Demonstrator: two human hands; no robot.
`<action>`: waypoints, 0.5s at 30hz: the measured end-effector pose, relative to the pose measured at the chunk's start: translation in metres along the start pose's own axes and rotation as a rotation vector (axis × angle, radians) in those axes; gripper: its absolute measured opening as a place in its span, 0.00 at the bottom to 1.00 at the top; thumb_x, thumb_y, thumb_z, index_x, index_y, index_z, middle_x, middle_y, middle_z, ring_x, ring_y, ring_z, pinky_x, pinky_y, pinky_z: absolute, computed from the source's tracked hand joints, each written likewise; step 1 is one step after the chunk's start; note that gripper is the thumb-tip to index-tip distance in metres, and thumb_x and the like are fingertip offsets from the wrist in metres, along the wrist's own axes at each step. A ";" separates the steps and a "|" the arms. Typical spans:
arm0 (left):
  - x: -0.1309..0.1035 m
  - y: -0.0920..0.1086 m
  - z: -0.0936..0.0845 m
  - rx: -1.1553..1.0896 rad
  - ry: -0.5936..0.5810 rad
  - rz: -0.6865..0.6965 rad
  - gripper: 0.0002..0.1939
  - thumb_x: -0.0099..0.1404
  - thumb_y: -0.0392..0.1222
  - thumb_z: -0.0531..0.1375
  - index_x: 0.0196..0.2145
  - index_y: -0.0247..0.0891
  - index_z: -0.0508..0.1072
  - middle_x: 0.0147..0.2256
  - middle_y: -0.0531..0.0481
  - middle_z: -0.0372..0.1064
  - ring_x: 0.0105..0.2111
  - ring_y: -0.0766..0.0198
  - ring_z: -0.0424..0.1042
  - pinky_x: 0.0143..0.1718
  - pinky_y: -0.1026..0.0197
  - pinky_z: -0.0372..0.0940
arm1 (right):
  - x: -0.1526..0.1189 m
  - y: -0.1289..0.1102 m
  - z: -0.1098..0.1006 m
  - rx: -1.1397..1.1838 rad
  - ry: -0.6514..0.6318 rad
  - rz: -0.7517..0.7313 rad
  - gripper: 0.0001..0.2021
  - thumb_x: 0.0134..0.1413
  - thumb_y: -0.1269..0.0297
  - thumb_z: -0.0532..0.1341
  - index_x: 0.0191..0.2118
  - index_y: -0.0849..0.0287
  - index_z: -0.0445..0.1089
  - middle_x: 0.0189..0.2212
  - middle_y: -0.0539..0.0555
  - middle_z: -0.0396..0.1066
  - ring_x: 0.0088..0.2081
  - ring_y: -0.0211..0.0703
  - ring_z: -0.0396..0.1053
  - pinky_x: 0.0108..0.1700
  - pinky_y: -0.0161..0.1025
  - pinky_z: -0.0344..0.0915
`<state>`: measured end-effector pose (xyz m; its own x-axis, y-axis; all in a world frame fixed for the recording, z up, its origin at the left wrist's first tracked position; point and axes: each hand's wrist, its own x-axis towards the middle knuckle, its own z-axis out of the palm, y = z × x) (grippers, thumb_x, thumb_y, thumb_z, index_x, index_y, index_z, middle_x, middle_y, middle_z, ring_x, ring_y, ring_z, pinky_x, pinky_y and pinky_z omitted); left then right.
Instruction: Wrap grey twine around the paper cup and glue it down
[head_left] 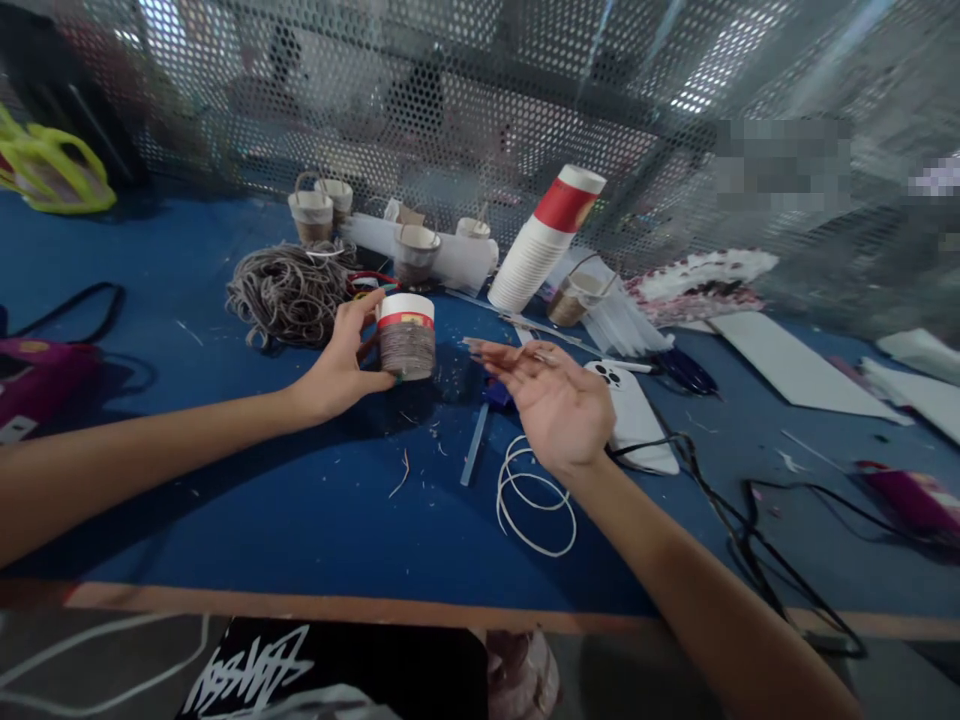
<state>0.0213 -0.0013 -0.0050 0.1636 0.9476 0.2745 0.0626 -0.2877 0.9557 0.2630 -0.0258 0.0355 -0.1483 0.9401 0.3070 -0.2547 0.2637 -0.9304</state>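
My left hand (341,365) is closed around the side of a paper cup (406,345). Grey-brown cord wraps the cup's lower part; its white rim and a red printed band show above. To the right, my right hand (564,400) is raised palm up over the table, fingers stretched out, with nothing visible in it. Beneath and beside it lie a coil of thin white cord (536,505), a translucent glue stick (474,450) and a dark blue object, partly hidden. A white phone (637,420) rests just behind the right wrist. Left of the cup sits a tangled heap of grey cord (289,295).
A leaning stack of paper cups (521,265) stands behind, among small cord-wrapped cups with handles (417,255). Black cables (720,500) run across the right side. Purple glue guns lie at far left (45,380) and far right (911,500). Perforated metal mesh (360,110) borders the blue table.
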 end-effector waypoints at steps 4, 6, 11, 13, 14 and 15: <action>0.004 -0.004 0.002 0.140 -0.058 -0.051 0.48 0.49 0.38 0.65 0.65 0.40 0.50 0.64 0.39 0.44 0.67 0.44 0.47 0.68 0.41 0.46 | -0.002 -0.003 0.003 0.166 -0.061 0.174 0.11 0.51 0.53 0.56 0.34 0.54 0.69 0.43 0.57 0.80 0.51 0.52 0.75 0.62 0.57 0.62; 0.005 -0.004 0.002 0.185 -0.083 -0.071 0.49 0.50 0.41 0.64 0.66 0.35 0.47 0.65 0.36 0.44 0.68 0.43 0.45 0.68 0.40 0.45 | -0.003 -0.004 0.005 0.212 -0.074 0.225 0.12 0.50 0.53 0.56 0.34 0.55 0.69 0.43 0.58 0.80 0.52 0.53 0.75 0.62 0.58 0.61; -0.002 0.002 0.001 0.270 -0.158 0.024 0.47 0.56 0.44 0.62 0.68 0.38 0.43 0.68 0.38 0.39 0.70 0.43 0.40 0.70 0.40 0.41 | -0.002 -0.003 0.006 0.224 -0.061 0.275 0.10 0.47 0.54 0.61 0.32 0.55 0.70 0.42 0.57 0.80 0.49 0.52 0.76 0.61 0.57 0.63; -0.008 0.006 0.002 0.341 -0.148 0.146 0.42 0.62 0.48 0.60 0.68 0.42 0.45 0.69 0.40 0.39 0.69 0.44 0.39 0.68 0.39 0.44 | -0.002 -0.002 0.007 0.178 -0.060 0.263 0.08 0.46 0.58 0.64 0.32 0.54 0.69 0.40 0.54 0.81 0.48 0.48 0.76 0.60 0.53 0.65; -0.011 0.007 0.002 0.385 -0.109 0.224 0.38 0.64 0.50 0.58 0.67 0.43 0.47 0.69 0.40 0.40 0.69 0.44 0.41 0.67 0.39 0.47 | -0.002 -0.002 0.008 0.141 -0.077 0.259 0.08 0.45 0.60 0.65 0.32 0.54 0.68 0.40 0.54 0.81 0.48 0.47 0.77 0.58 0.51 0.66; -0.013 0.007 0.003 0.436 -0.063 0.312 0.34 0.66 0.50 0.56 0.66 0.42 0.51 0.67 0.39 0.44 0.67 0.45 0.45 0.65 0.40 0.50 | -0.003 -0.002 0.010 0.101 -0.109 0.257 0.08 0.45 0.61 0.66 0.32 0.55 0.68 0.39 0.54 0.80 0.47 0.46 0.76 0.57 0.49 0.67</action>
<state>0.0224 -0.0162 -0.0021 0.2979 0.8013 0.5189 0.4019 -0.5983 0.6932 0.2547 -0.0315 0.0378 -0.3209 0.9429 0.0892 -0.2882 -0.0075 -0.9575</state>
